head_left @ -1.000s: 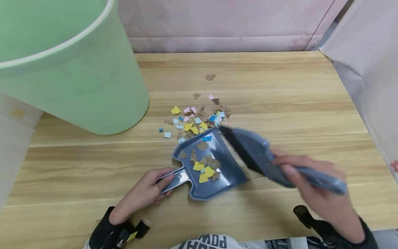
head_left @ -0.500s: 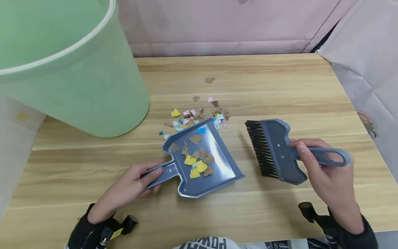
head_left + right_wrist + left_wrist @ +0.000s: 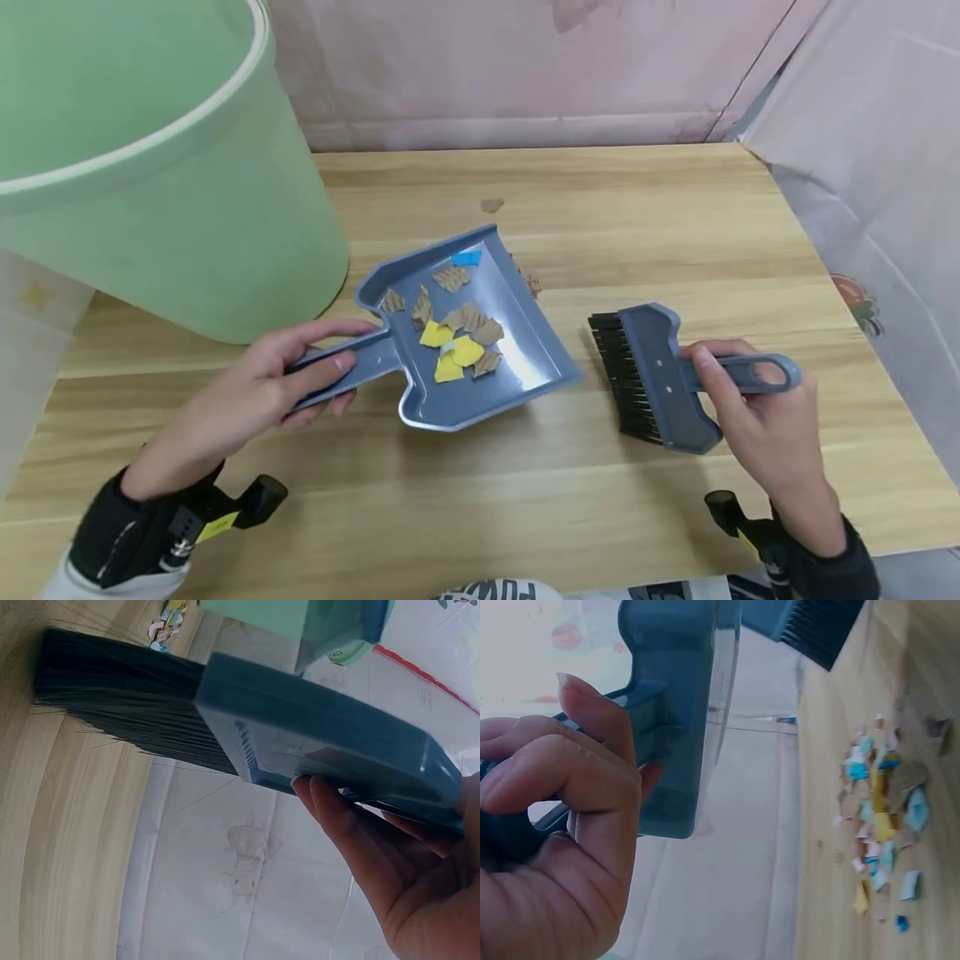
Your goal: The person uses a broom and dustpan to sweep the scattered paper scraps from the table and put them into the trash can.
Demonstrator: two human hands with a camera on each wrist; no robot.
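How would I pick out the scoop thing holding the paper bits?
Start at the big pale green plastic bin on the light wooden table. Just right of it, the left hand grips the handle of a grey-blue plastic dustpan. Unlike the bristled grey-blue brush nearby, it carries yellow and brown scraps.

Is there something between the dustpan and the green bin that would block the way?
Nothing visible blocks it. The dustpan, held by the left hand, is lifted beside the green bin, with only bare table between them. The bin's rim stands higher than the pan.
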